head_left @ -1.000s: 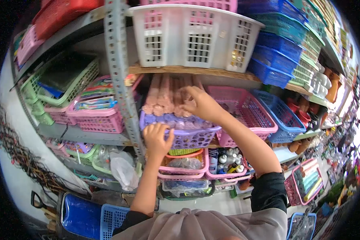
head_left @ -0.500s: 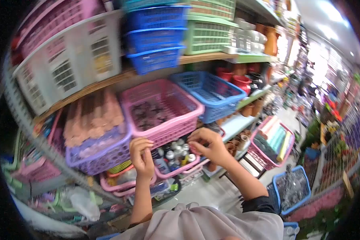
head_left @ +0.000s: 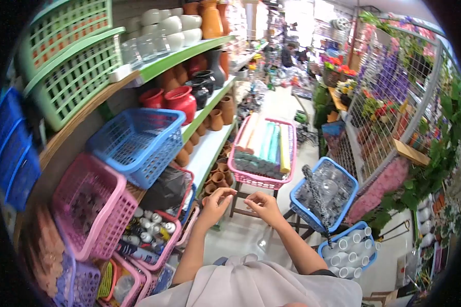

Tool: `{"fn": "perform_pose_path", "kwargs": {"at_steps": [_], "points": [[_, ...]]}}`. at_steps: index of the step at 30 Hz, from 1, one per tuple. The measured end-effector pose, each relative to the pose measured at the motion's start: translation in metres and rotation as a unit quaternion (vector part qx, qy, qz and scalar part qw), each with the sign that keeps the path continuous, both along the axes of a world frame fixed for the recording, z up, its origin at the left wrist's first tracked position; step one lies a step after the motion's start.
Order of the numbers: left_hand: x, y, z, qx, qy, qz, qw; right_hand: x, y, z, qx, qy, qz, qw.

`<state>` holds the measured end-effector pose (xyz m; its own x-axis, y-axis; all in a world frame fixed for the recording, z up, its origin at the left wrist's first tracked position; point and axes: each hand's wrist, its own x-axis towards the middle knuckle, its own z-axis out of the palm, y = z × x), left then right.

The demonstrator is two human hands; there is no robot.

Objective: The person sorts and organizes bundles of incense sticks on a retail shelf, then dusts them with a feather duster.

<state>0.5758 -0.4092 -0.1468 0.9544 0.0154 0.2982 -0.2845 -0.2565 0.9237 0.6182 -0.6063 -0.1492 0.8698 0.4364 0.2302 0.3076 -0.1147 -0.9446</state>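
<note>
left hand (head_left: 216,202) and right hand (head_left: 264,205) hover close, fingers curled; whether pinching, i cannot tell. pink basket (head_left: 258,180) at twelve o'clock.

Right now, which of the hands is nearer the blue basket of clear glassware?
Right. The right hand hangs just left of the blue basket, apart from it; the left hand is farther left, beside the right hand, toward the shelves.

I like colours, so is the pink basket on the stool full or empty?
Full: the basket holds coloured rolls lying side by side, wall to wall.
</note>
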Motion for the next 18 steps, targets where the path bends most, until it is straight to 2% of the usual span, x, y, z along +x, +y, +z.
{"fn": "perform_pose_path", "kwargs": {"at_steps": [2, 3, 6, 8, 10, 11, 14, 16, 18], "points": [[0.029, -0.011, -0.010, -0.011, 0.034, -0.024, 0.999, 0.021, -0.018, -0.024, 0.012, 0.060, -0.049, 0.997], [0.044, -0.015, -0.020, -0.013, 0.035, -0.034, 0.999, 0.026, -0.025, -0.021, 0.021, 0.125, -0.055, 0.990], [0.090, -0.025, -0.047, -0.028, 0.044, -0.042, 0.998, 0.051, -0.036, -0.033, 0.045, 0.129, -0.088, 0.987], [0.118, -0.027, -0.059, -0.029, 0.055, -0.011, 0.998, 0.079, -0.039, -0.045, 0.024, 0.119, -0.089, 0.989], [0.146, -0.024, -0.068, -0.028, 0.032, -0.014, 0.999, 0.105, -0.035, -0.052, 0.044, 0.165, -0.101, 0.980], [0.161, -0.020, -0.071, -0.006, 0.031, -0.012, 0.999, 0.120, -0.033, -0.054, -0.028, 0.103, -0.124, 0.986], [0.206, -0.008, -0.067, 0.007, 0.016, -0.011, 1.000, 0.170, -0.017, -0.070, -0.024, 0.051, -0.127, 0.990], [0.235, 0.001, -0.069, 0.091, -0.064, 0.042, 0.993, 0.195, -0.001, -0.060, -0.062, 0.032, -0.128, 0.989], [0.267, 0.010, -0.080, 0.119, -0.063, 0.024, 0.991, 0.224, 0.013, -0.050, -0.179, 0.002, -0.123, 0.976]]}}
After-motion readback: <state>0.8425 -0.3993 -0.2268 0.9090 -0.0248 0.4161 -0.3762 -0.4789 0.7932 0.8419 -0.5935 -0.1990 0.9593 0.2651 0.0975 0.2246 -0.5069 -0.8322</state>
